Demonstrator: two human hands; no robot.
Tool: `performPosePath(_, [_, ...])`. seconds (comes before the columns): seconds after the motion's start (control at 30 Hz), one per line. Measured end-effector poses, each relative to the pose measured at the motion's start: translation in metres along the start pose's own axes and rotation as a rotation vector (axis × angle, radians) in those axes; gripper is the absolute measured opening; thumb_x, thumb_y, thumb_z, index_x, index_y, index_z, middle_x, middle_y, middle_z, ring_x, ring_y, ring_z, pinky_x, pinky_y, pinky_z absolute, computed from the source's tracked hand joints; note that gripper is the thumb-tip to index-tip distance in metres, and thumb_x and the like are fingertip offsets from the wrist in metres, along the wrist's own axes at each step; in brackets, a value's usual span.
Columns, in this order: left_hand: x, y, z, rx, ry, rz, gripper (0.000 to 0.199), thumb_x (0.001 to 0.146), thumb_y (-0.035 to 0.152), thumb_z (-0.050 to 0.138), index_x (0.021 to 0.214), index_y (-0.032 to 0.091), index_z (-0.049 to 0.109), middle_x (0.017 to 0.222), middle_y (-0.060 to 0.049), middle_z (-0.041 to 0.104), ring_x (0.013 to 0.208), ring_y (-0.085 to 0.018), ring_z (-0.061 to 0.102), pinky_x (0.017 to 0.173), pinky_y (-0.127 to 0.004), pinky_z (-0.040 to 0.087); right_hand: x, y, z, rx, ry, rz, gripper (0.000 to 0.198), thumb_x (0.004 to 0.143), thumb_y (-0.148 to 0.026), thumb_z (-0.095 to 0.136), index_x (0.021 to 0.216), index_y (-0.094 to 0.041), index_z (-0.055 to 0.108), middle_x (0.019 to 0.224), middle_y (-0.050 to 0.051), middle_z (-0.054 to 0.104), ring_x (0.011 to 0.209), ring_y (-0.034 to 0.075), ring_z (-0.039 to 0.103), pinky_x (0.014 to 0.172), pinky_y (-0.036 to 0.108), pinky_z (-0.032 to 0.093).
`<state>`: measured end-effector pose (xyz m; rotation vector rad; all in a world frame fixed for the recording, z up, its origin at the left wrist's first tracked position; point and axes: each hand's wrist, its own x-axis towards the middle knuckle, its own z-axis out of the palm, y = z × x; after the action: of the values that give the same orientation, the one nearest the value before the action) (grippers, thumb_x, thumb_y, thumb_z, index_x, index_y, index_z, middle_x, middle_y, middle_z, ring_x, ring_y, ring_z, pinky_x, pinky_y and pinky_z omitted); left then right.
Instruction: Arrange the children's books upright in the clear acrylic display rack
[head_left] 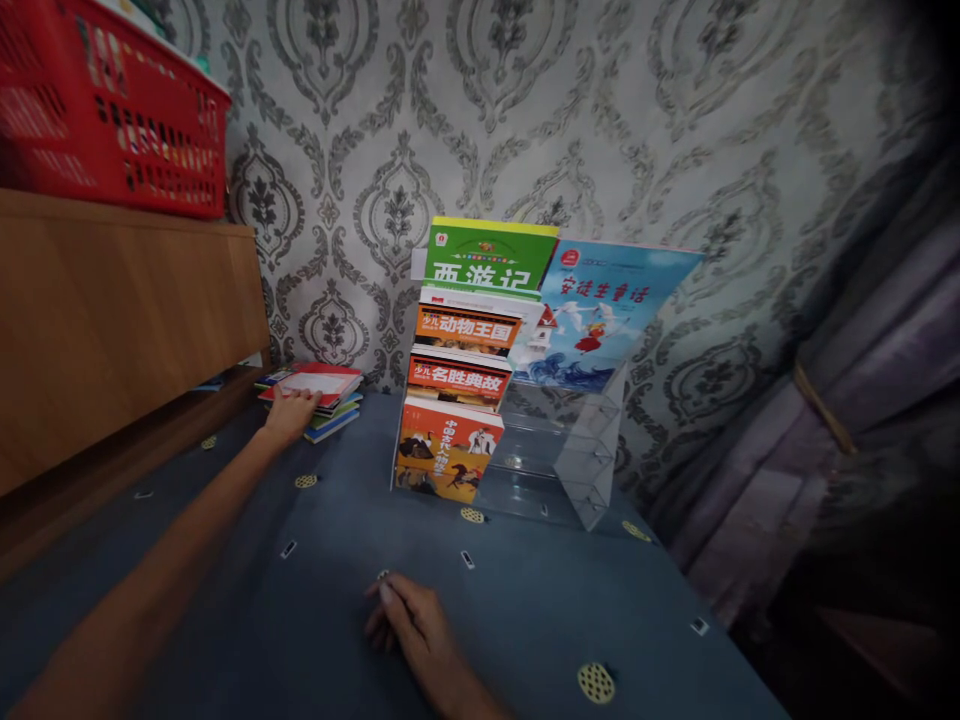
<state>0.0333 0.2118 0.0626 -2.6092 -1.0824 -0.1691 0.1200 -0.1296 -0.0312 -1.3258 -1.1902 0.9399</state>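
Left hand (pixel 289 412) flat, fingers spread on red-covered top book (pixel 315 381) of a small stack (pixel 330 412) at far left of blue tabletop (pixel 525 610), right hand (pixel 409 622) loosely curled, empty, resting near front.

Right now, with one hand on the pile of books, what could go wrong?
1. The left hand touches only the near edge of the book stack; pulling the top book might slide the others off.
2. The blue book leans alone at the top of the clear rack; a bump could tip it.
3. The right hand rests flat, not steadying anything.
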Motion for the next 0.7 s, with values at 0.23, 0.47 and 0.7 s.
performPosePath(0.23, [-0.022,0.002,-0.013,0.039,-0.048,0.043,0.05,0.092,0.004,0.034,0.137,0.012,0.055,0.124,-0.026,0.068,0.112,-0.038,0.067,0.104,-0.065,0.034,-0.002,-0.007,-0.001,-0.02,0.005,0.006,0.071,0.093,-0.08,0.036,0.096,-0.017,0.068,0.072,0.005,0.065,0.062,0.014,0.059,0.061,0.027,0.046])
performPosePath(0.47, [-0.065,0.019,-0.025,0.062,-0.142,0.069,0.042,0.093,0.001,0.039,0.131,0.008,0.055,0.114,-0.025,0.073,0.108,-0.036,0.071,0.102,-0.057,0.039,-0.001,-0.007,0.0,-0.02,0.013,0.0,0.071,0.093,-0.08,0.036,0.093,-0.015,0.067,0.071,0.004,0.065,0.063,0.014,0.06,0.061,0.026,0.046])
performPosePath(0.7, [-0.121,0.054,-0.037,0.04,-0.279,0.137,0.037,0.089,-0.001,0.041,0.115,0.005,0.066,0.101,-0.025,0.075,0.098,-0.036,0.074,0.085,-0.047,0.052,-0.001,-0.006,0.001,-0.025,0.011,0.002,0.069,0.094,-0.077,0.036,0.096,-0.016,0.068,0.072,0.004,0.066,0.063,0.015,0.061,0.061,0.026,0.046])
